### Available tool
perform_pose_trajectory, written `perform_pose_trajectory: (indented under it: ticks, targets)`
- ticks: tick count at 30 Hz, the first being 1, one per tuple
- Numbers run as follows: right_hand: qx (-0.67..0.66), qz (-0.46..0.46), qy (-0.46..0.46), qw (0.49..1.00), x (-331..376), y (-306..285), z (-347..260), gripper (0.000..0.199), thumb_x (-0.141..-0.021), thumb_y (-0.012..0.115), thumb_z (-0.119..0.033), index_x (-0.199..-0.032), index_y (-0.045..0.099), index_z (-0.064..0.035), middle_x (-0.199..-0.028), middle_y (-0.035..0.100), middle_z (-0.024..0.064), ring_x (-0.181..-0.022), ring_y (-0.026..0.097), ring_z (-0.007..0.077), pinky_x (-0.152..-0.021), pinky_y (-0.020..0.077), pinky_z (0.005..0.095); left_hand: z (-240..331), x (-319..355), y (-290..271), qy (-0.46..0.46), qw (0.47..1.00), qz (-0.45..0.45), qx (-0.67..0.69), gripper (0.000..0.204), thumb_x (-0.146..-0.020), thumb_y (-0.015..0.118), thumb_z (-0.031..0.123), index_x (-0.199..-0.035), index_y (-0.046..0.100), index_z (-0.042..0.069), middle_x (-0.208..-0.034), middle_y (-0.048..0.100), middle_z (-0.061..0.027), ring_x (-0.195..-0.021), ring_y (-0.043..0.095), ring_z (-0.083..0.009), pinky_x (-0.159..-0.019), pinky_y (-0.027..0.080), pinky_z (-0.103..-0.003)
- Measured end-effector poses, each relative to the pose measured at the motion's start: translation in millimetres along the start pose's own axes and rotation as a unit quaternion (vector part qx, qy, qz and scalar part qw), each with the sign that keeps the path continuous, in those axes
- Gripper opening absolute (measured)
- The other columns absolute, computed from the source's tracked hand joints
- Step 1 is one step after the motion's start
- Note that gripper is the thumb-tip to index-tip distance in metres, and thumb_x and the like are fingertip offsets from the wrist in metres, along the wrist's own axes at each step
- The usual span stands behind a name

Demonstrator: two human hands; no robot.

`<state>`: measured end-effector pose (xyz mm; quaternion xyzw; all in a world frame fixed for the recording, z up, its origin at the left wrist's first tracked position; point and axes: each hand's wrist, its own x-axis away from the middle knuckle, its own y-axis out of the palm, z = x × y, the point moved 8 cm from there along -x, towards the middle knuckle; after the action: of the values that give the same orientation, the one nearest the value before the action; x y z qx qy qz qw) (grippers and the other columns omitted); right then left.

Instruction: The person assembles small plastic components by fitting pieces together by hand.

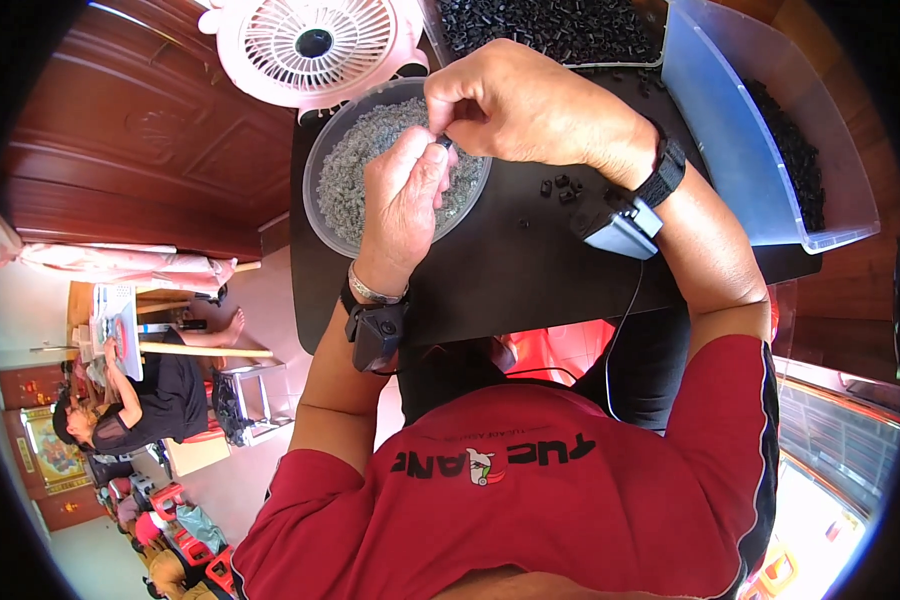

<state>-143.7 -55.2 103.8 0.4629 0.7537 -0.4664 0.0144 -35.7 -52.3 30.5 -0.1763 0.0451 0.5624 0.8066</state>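
My left hand (402, 200) and my right hand (535, 105) meet over the right side of a round clear tub (315, 200). Between their fingertips is a small black plastic part (444, 142), mostly covered by the fingers. The left thumb and forefinger pinch it from below, while the closed right fingers grip at it from above. Many tiny translucent grey pieces (355, 165) fill the tub. On the dark table (530, 280), several loose black plastic parts (562, 188) lie below my right wrist.
A pink fan (315, 45) stands behind the tub. At the back, a tray (610, 66) holds a heap of black parts. A large clear bin (710, 130) with more black parts stands at the right. A person in dark clothes (165, 390) sits at another table, far left.
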Motion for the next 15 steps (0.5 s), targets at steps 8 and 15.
perform_pose_trajectory:
  ticks: [8, 15]
  targets:
    - [0.138, 0.089, -0.1, 0.981, 6, 10, -20, 0.01, -0.069, 0.064, -0.008, -0.074, 0.059, -0.001, -0.067, 0.06, 0.0176, -0.069, 0.063, 0.0346, -0.059, 0.0494, 0.0406, -1, 0, -2, 0.046, 0.998, 0.049, 0.003, 0.029, -0.095, 0.046, 0.019, -0.113, 0.057, -0.001, -0.067, 0.048, 0.0015, -0.054, 0.039, -0.0033, -0.048, 0.031, -0.017]
    - [0.156, 0.096, -0.105, 0.977, 6, 21, -30, 0.015, -0.069, 0.064, -0.007, -0.082, 0.059, -0.002, -0.067, 0.062, 0.0155, -0.068, 0.064, 0.0318, -0.06, 0.0511, 0.0397, -12, -3, -13, 0.035, 0.989, 0.109, 0.093, 0.021, -0.095, 0.045, 0.018, -0.098, 0.058, 0.001, -0.064, 0.049, 0.0015, -0.052, 0.041, -0.0036, -0.046, 0.031, -0.017]
